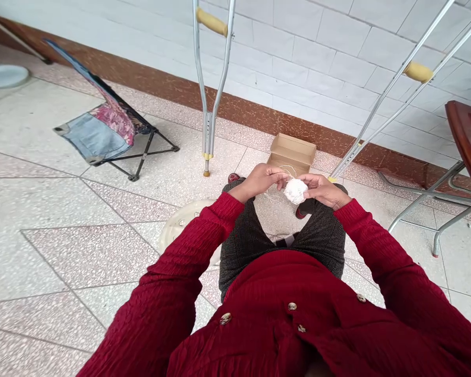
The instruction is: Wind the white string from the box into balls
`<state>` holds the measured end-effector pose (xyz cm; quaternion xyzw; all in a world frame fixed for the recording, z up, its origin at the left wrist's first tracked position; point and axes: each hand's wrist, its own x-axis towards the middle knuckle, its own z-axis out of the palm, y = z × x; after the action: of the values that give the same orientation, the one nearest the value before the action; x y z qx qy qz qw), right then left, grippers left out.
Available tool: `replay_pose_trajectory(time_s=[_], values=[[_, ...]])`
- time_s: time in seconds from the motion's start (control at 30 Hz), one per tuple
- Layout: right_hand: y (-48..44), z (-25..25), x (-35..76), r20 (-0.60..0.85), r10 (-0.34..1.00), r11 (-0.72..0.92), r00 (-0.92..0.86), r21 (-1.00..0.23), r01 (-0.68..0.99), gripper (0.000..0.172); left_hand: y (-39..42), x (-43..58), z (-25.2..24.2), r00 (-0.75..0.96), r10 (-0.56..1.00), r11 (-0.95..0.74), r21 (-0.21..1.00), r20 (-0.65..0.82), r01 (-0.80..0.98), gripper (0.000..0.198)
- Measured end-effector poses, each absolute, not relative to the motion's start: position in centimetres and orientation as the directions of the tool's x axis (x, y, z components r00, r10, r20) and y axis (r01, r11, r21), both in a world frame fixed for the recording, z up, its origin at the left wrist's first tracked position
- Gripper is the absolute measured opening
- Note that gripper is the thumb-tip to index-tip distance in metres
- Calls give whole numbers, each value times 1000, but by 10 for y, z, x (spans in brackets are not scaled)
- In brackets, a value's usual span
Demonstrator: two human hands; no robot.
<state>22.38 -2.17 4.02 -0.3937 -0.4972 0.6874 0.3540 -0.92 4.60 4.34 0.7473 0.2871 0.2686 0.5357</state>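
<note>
A small white ball of thread [295, 190] sits between my two hands above my knees. My right hand [325, 189] curls its fingers round the ball from the right. My left hand [260, 180] pinches a thin strand of thread [287, 168] that leads up from the ball. Loose thread hangs down below the left hand. I am seated, with red sleeves and dark speckled trousers in view.
An open cardboard box [291, 153] lies on the tiled floor by the wall. One crutch [211, 84] leans on the wall, another [404, 78] to the right. A folding fabric stool [110, 125] stands left, a metal-framed chair [463, 157] right, a pale plastic stool [180, 222] beside my leg.
</note>
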Motion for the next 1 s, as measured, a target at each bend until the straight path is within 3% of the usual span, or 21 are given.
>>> replay_pose_trajectory(time_s=[0.1, 0.2, 0.27, 0.37, 0.43, 0.53, 0.63, 0.73, 0.87, 0.93, 1.0], values=[[-20, 51, 224, -166, 918, -255, -361, -942, -216, 52, 36, -2, 25, 651, 756, -152, 986, 67, 75, 49], [-8, 60, 224, -112, 977, -155, -182, -958, -241, 50, 18, 5, 12, 690, 724, -68, 994, -13, 90, 41], [2, 61, 224, -56, 997, -63, -47, -987, -145, 48, 7, 7, 12, 737, 673, -73, 987, -59, 146, 38], [14, 54, 223, 95, 991, 78, 96, -983, 167, 49, 5, 6, 21, 778, 627, -180, 962, -48, 205, 42], [15, 46, 221, 126, 991, 103, 43, -930, 353, 48, 13, 1, 31, 780, 625, -244, 948, -6, 203, 42], [8, 37, 219, -55, 975, 45, -216, -901, 432, 42, 30, -7, 41, 750, 660, -295, 931, 37, 213, 37], [-4, 36, 219, -256, 841, -125, -477, -949, 289, 42, 41, -11, 42, 741, 669, -306, 929, 55, 207, 33], [-15, 41, 222, -259, 775, -284, -577, -958, 48, 48, 42, -10, 33, 730, 680, -232, 963, 61, 136, 34], [-19, 52, 228, -131, 913, -235, -387, -943, -236, 56, 35, -8, 16, 691, 722, -91, 995, 34, 46, 40], [-14, 58, 229, -84, 968, -145, -236, -956, -256, 56, 28, -7, 12, 708, 706, -24, 1000, 7, 14, 39], [-5, 60, 230, -62, 995, -74, -77, -984, -164, 53, 21, -5, 11, 731, 682, 20, 1000, -16, 3, 38]])
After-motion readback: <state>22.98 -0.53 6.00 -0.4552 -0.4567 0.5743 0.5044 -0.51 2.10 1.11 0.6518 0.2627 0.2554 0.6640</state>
